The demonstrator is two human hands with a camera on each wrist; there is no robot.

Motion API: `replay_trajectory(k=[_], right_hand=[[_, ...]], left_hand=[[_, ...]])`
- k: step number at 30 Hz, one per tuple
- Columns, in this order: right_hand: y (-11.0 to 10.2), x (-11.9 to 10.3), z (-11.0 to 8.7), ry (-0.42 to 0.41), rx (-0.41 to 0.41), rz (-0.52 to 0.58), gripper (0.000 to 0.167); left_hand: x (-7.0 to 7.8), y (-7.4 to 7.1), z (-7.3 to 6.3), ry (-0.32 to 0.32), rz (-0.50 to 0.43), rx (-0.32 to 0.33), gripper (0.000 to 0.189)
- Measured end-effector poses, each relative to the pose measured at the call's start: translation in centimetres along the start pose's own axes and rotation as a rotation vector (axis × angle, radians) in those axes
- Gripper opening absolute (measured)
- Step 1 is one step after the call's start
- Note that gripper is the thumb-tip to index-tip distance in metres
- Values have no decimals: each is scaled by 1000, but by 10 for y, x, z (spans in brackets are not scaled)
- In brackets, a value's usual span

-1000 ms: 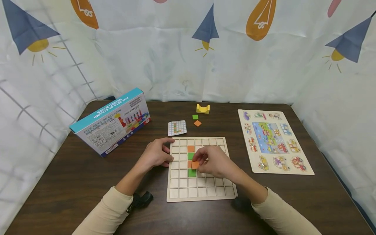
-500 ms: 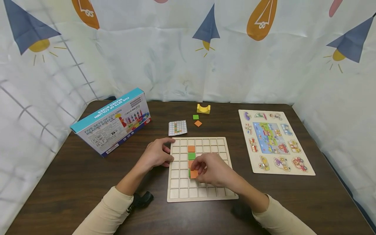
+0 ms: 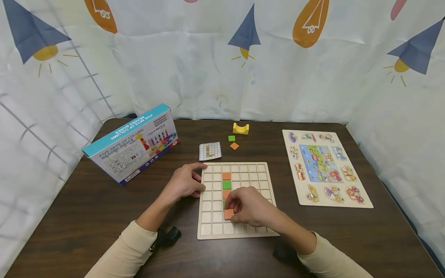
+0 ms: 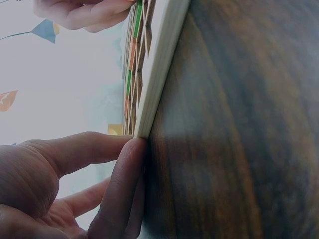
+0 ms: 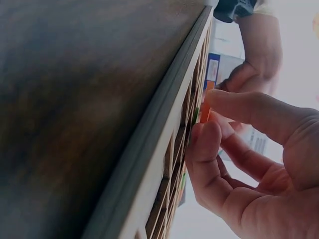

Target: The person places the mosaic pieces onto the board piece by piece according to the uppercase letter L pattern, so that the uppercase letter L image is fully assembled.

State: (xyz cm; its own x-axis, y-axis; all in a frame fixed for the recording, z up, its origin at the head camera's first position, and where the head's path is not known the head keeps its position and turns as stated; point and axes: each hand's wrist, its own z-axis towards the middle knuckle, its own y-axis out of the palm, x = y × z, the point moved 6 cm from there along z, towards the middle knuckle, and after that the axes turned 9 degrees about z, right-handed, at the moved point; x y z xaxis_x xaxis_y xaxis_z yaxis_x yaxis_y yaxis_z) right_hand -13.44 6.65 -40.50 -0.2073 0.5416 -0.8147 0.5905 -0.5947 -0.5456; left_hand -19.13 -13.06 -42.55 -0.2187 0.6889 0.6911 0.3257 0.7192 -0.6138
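Note:
My right hand (image 3: 248,206) pinches an orange square tile (image 3: 229,214) between thumb and fingers, close over the wooden grid board (image 3: 240,233). In the right wrist view the orange tile (image 5: 206,104) is tilted between the fingertips. Orange and green tiles alternate down one column: an orange tile (image 3: 226,176), a green tile (image 3: 226,185), another orange tile (image 3: 226,194) and a partly covered green tile (image 3: 224,204). My left hand (image 3: 184,181) holds the board's left edge near its upper corner; thumb and finger meet at that edge in the left wrist view.
Behind the board lie a small pattern card (image 3: 210,151), a loose green tile (image 3: 231,138), an orange tile (image 3: 234,146) and a yellow block (image 3: 241,129). A box (image 3: 133,144) stands at the left. At the right lies a picture puzzle board (image 3: 326,168).
My right hand has moved down the column toward me with the orange tile, past the lower green tile. The left hand stays at the board's edge.

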Motion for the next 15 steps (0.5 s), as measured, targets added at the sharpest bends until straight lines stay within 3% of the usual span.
replay_trajectory(k=[15], right_hand=[[3,-3,0,-25,8,-58,25]], left_hand=[[0,0,0,10,1,-9,69]])
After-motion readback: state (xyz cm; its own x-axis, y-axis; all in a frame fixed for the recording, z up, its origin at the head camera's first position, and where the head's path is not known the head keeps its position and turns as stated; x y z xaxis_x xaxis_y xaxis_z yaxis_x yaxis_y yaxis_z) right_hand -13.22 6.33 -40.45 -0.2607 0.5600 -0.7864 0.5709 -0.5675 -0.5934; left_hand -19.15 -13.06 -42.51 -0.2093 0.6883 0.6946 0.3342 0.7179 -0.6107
